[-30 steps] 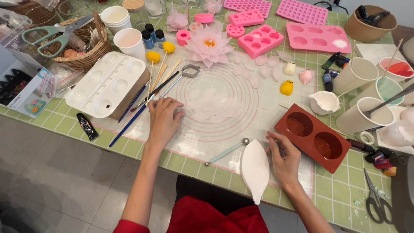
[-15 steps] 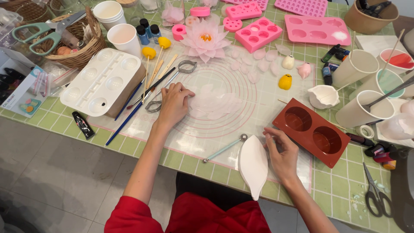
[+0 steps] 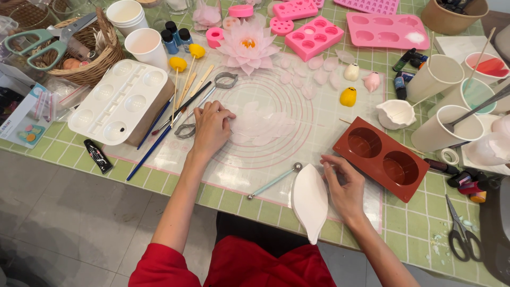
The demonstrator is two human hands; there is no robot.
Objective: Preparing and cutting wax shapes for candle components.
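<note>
I take the pile of translucent white petals (image 3: 261,127) at the centre of the ringed silicone mat (image 3: 319,143) as the work item. It lies flat, overlapping, just right of the left hand (image 3: 210,127).

Change noted: one second ago the left hand lay flat on the mat, nearer the mat's left edge. It has since moved far and right, and its fingers are now curled, fingertips (image 3: 229,114) touching the pile's left edge. I cannot tell whether a petal is actually pinched. I judge this as the hand going to the petals to pick one or sort them.

The right hand (image 3: 344,186) has stayed at the near right of the mat. It is loosely curled, fingers bent downward, resting beside the white leaf-shaped mould (image 3: 309,204), thumb side touching or almost touching its right edge. I see no firm grip on it. The petal pile is well apart from this hand, far and left of it.

Surrounding items: a ball-ended modelling tool (image 3: 273,182) lies between the two hands, near of the pile. A metal petal cutter (image 3: 185,131) sits just left of the left hand, beside brushes (image 3: 159,139) and the white palette (image 3: 119,101). The brown two-cavity mould (image 3: 381,157) lies right of the pile. The finished pink lotus flower (image 3: 247,47) stands far of it.
</note>
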